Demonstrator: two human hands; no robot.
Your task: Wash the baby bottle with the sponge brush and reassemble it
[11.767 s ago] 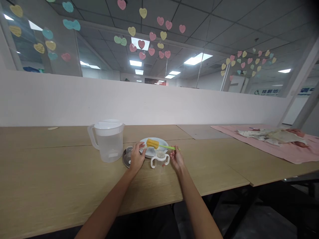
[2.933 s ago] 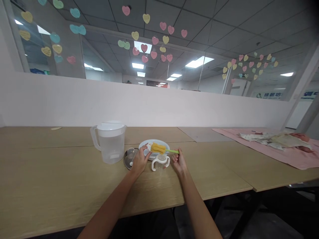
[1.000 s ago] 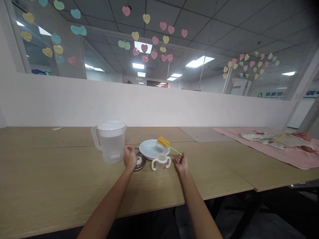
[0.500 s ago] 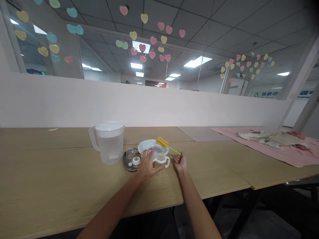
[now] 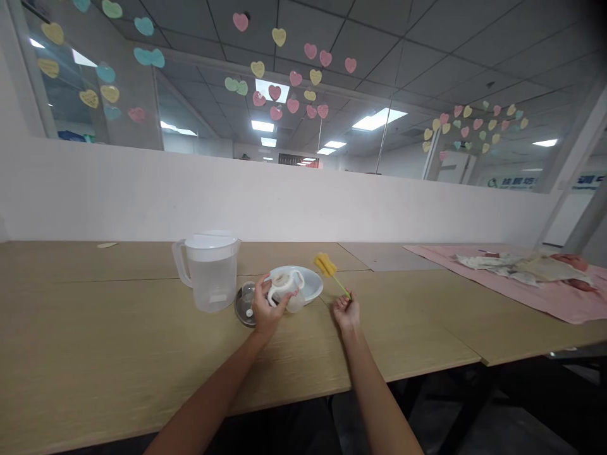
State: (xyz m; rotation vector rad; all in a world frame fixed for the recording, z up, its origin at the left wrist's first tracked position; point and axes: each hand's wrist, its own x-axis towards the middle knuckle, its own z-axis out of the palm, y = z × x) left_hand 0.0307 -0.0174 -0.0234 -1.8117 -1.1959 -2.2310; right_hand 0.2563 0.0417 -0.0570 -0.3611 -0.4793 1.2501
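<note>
My left hand (image 5: pixel 268 309) is closed around a clear baby bottle (image 5: pixel 294 302) with a white two-handled collar, tilted above the near rim of a white bowl (image 5: pixel 312 285). My right hand (image 5: pixel 347 311) grips the thin green handle of a brush with a yellow sponge head (image 5: pixel 325 265), which is raised to the right of the bowl. Partly behind my left hand lies a round metal tray (image 5: pixel 241 309) bearing a small clear cap (image 5: pixel 248 291) and a little white piece.
A lidded clear pitcher (image 5: pixel 212 272) stands left of the tray. At the far right a pink cloth (image 5: pixel 521 297) holds a doll in pale clothing (image 5: pixel 540 265). A white wall rises behind the wooden table (image 5: pixel 118 341), whose front edge is near me.
My left hand has taken hold of the bottle, lifted it off the table and tilted it. The sponge brush has moved slightly right, away from the bowl, and stands more upright.
</note>
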